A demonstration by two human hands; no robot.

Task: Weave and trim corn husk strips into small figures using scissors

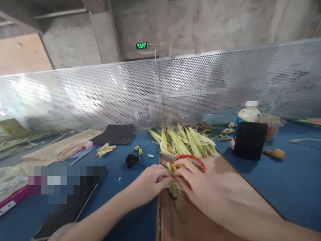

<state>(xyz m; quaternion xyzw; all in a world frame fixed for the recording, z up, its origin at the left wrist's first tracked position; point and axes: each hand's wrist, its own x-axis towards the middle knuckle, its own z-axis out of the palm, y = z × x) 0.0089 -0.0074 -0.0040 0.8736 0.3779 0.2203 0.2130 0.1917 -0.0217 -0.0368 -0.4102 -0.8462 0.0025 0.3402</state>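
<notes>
Both of my hands meet over the near end of a brown board (225,187). My left hand (149,183) is closed, pinching a small green woven leaf piece (174,189) from the left. My right hand (194,182) is closed on the same piece from the right, its fingers curled over it. Red-handled scissors (193,159) lie just beyond my right hand, touching a heap of pale green leaf strips (183,140) at the board's far end.
A blue table (288,187) runs up to a perforated metal screen (160,93). A white bottle (247,115) and a black phone (249,140) stand at the right, with a yellow gourd-shaped object (275,153) beside them. A black sheet (116,134), tan paper (62,147) and leaf scraps (105,149) lie left.
</notes>
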